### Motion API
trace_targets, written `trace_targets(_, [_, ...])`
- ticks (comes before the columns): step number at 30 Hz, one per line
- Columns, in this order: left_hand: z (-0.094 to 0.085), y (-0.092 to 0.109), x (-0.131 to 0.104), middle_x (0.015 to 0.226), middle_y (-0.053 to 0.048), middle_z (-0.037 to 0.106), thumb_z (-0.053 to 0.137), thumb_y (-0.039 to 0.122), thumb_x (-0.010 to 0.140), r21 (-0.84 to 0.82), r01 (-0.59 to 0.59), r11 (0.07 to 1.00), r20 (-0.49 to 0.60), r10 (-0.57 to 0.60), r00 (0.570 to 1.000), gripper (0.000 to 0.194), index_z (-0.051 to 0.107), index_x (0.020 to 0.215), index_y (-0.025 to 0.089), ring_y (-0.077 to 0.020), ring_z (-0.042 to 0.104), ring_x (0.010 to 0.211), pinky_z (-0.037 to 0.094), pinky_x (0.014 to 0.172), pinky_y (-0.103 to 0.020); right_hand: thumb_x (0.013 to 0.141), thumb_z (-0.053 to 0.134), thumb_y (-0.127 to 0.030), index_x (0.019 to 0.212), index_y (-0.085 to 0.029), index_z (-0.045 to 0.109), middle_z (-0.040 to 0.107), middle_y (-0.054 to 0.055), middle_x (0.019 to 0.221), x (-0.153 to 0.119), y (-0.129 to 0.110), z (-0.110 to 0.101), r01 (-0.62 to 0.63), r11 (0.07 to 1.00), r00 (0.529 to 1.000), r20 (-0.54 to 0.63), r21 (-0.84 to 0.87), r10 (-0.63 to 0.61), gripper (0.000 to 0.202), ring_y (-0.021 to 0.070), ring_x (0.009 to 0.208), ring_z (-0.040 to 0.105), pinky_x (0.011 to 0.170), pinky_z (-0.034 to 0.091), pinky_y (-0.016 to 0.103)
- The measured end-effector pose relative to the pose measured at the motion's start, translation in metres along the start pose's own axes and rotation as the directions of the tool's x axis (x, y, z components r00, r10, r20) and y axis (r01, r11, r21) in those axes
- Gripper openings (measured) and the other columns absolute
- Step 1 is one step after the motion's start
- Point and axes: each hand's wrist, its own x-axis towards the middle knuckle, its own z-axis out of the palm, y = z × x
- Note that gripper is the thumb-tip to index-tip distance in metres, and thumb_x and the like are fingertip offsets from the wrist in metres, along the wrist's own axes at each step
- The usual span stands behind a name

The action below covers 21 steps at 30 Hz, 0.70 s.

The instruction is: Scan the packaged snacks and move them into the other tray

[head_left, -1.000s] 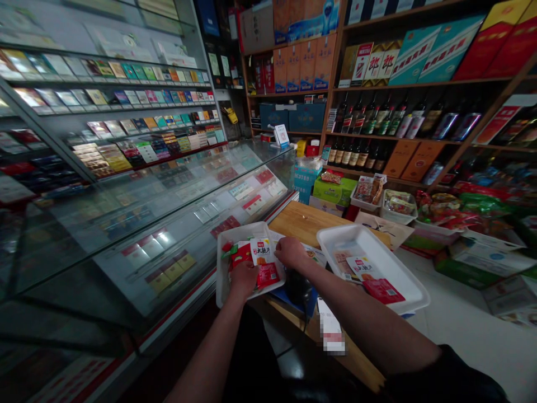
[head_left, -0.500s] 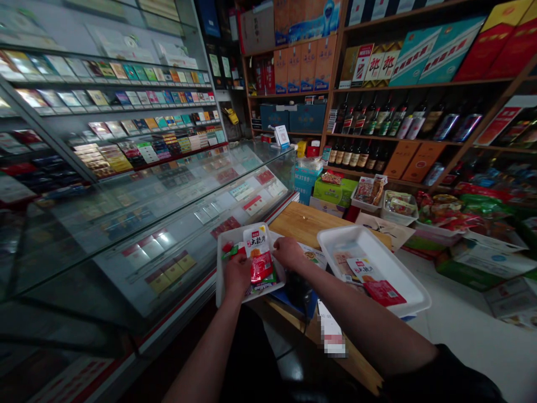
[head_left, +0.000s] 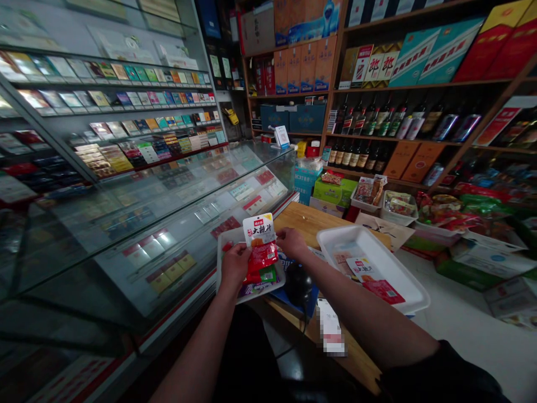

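A white-and-red snack packet [head_left: 260,240] is held up above the left white plastic tray [head_left: 220,274]. My left hand [head_left: 235,266] is closed on its left edge, fingers partly behind it. My right hand [head_left: 292,244] pinches at the packet's right edge. Under the packet, the tray holds a green-and-red packet [head_left: 267,274] and a purple one [head_left: 250,289], both partly covered. To the right, a larger white tray [head_left: 415,282] contains another white-and-red snack packet [head_left: 373,280]. Between the trays sits a black computer mouse [head_left: 298,282] on something blue, partly hidden by my right forearm.
Both trays stand on a wooden table [head_left: 304,218]. A white phone-like item [head_left: 330,327] with a blurred patch lies at its near edge. On the left runs a glass counter [head_left: 188,207] of cigarette packs. Bins of snacks [head_left: 400,207] and shelves of bottles [head_left: 361,157] lie beyond.
The snack packet has risen slightly out of the left tray, between my hands. My right hand has moved a little right and up, and more of the mouse shows.
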Motion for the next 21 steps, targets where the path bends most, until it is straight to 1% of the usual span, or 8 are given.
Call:
trace_targets(2, [0.001, 0.001, 0.002, 0.077, -0.004, 0.074, 0.063, 0.045, 0.079, 0.012, -0.012, 1.0, 0.001, 0.012, 1.0, 0.032, 0.075, 0.088, 0.016, -0.0176, 0.065, 0.067, 0.046, 0.061, -0.025, 0.081, 0.069, -0.017, 0.108, -0.019, 0.077, 0.078, 0.004, 0.099, 0.003, 0.005, 0.0, 0.018, 1.0, 1.0, 0.0, 0.012, -0.018, 0.028, 0.0155, 0.089, 0.07, 0.076, 0.047, 0.021])
trace_targets(4, [0.002, 0.002, 0.005, 0.076, -0.003, 0.075, 0.064, 0.046, 0.079, 0.021, -0.012, 1.0, 0.0, 0.012, 1.0, 0.034, 0.076, 0.091, 0.017, -0.018, 0.065, 0.067, 0.046, 0.062, -0.026, 0.081, 0.069, -0.017, 0.099, -0.02, 0.078, 0.078, 0.002, 0.093, 0.004, 0.008, -0.002, 0.045, 0.999, 0.999, 0.012, 0.01, -0.045, 0.021, 0.0147, 0.085, 0.069, 0.073, 0.046, 0.021])
trace_targets(6, [0.004, 0.003, 0.007, 0.078, -0.003, 0.076, 0.064, 0.047, 0.08, 0.029, -0.018, 0.999, 0.005, 0.018, 1.0, 0.035, 0.078, 0.094, 0.018, -0.0187, 0.066, 0.069, 0.047, 0.064, -0.026, 0.081, 0.069, -0.018, 0.09, -0.02, 0.078, 0.077, 0.001, 0.086, 0.004, 0.01, -0.005, 0.045, 0.999, 0.999, 0.011, -0.005, -0.045, 0.013, 0.0143, 0.08, 0.068, 0.069, 0.043, 0.022])
trace_targets(8, [0.007, 0.005, 0.01, 0.08, -0.003, 0.077, 0.063, 0.045, 0.081, 0.035, -0.031, 0.999, 0.009, 0.031, 0.999, 0.033, 0.079, 0.096, 0.02, -0.0193, 0.067, 0.072, 0.048, 0.066, -0.027, 0.08, 0.069, -0.019, 0.085, -0.02, 0.076, 0.075, 0.0, 0.081, 0.004, 0.013, -0.008, 0.037, 0.999, 0.999, 0.001, -0.016, -0.037, 0.009, 0.014, 0.076, 0.066, 0.066, 0.041, 0.022])
trace_targets(11, [0.013, 0.01, 0.014, 0.081, -0.003, 0.077, 0.063, 0.042, 0.081, 0.046, -0.046, 0.998, 0.024, 0.045, 0.999, 0.03, 0.079, 0.095, 0.021, -0.0202, 0.068, 0.076, 0.049, 0.069, -0.027, 0.08, 0.068, -0.019, 0.083, -0.02, 0.075, 0.073, -0.001, 0.079, 0.005, 0.02, -0.013, 0.043, 0.999, 0.999, -0.016, -0.015, -0.044, 0.007, 0.0134, 0.075, 0.065, 0.065, 0.039, 0.022])
trace_targets(15, [0.023, 0.016, 0.017, 0.087, -0.004, 0.079, 0.061, 0.04, 0.081, 0.047, -0.07, 0.996, 0.071, 0.067, 0.995, 0.031, 0.079, 0.096, 0.019, -0.0205, 0.069, 0.077, 0.049, 0.071, -0.028, 0.08, 0.068, -0.019, 0.083, -0.02, 0.074, 0.073, -0.001, 0.079, 0.009, 0.035, -0.018, 0.049, 0.998, 0.998, -0.05, -0.025, -0.05, 0.007, 0.0132, 0.074, 0.063, 0.064, 0.038, 0.022])
trace_targets(18, [0.033, 0.015, 0.019, 0.091, -0.004, 0.079, 0.06, 0.038, 0.081, 0.049, -0.086, 0.995, 0.101, 0.081, 0.992, 0.031, 0.079, 0.096, 0.019, -0.0205, 0.069, 0.078, 0.049, 0.072, -0.028, 0.08, 0.068, -0.019, 0.082, -0.02, 0.074, 0.072, -0.001, 0.079, 0.011, 0.046, -0.02, 0.033, 0.998, 0.997, -0.071, -0.057, -0.037, 0.006, 0.013, 0.073, 0.063, 0.062, 0.036, 0.022])
trace_targets(21, [0.043, 0.011, 0.02, 0.092, -0.005, 0.079, 0.059, 0.037, 0.081, 0.068, -0.094, 0.993, 0.108, 0.086, 0.99, 0.03, 0.079, 0.094, 0.019, -0.0212, 0.069, 0.08, 0.048, 0.073, -0.029, 0.081, 0.068, -0.02, 0.082, -0.02, 0.074, 0.072, -0.001, 0.077, 0.01, 0.052, -0.023, -0.006, 0.998, 0.998, -0.056, -0.063, 0.002, 0.007, 0.013, 0.073, 0.063, 0.062, 0.036, 0.022])
